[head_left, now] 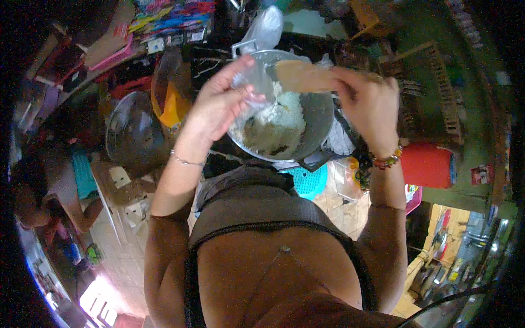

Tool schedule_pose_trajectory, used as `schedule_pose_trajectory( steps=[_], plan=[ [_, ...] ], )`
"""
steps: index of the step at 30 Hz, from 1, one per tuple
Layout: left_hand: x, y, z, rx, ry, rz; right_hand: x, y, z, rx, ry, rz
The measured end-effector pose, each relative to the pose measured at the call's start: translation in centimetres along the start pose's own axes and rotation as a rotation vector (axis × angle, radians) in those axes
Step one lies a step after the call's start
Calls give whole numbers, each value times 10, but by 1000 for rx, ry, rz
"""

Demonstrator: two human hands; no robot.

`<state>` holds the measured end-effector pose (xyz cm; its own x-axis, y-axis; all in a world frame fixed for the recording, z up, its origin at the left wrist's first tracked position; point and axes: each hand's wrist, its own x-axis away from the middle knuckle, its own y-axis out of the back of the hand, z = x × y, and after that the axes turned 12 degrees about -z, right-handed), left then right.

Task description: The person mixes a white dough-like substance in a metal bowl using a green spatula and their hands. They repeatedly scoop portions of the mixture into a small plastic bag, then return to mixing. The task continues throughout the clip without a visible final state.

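- Rice (pixel 281 123), white and clumped, fills the metal pot (pixel 317 117) just below both hands.
- My left hand (pixel 219 104) has its fingers (pixel 232 68) pinched shut on a clear plastic bag (pixel 249 87) held over the pot.
- My right hand (pixel 369 104) is clenched on a flat wooden paddle (pixel 301 76), blade above the rice.
- I can't make out the counter under the pot.
- A red container (pixel 429 164) and a teal stool (pixel 309 180) sit nearby in a cluttered room.

The person wears a dark, sleeveless top with a black trimmed neckline. A thin silver chain bracelet (pixel 186 160) circles the left wrist. A bracelet of red, yellow and green beads (pixel 387 159) sits on the right wrist. Both forearms are bare.
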<state>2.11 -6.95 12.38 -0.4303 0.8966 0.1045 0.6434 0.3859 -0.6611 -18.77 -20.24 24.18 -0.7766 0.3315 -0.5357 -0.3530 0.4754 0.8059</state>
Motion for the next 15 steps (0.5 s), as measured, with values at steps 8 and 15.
schedule_pose_trajectory(
  steps=[8, 15],
  plan=[
    [33, 6, -81, 20, -261, -105, 92, -166, 40, 183, 91, 796],
    [66, 40, -82, -90, -352, -359, 51, -207, 58, -298, 274, 346]
  ],
)
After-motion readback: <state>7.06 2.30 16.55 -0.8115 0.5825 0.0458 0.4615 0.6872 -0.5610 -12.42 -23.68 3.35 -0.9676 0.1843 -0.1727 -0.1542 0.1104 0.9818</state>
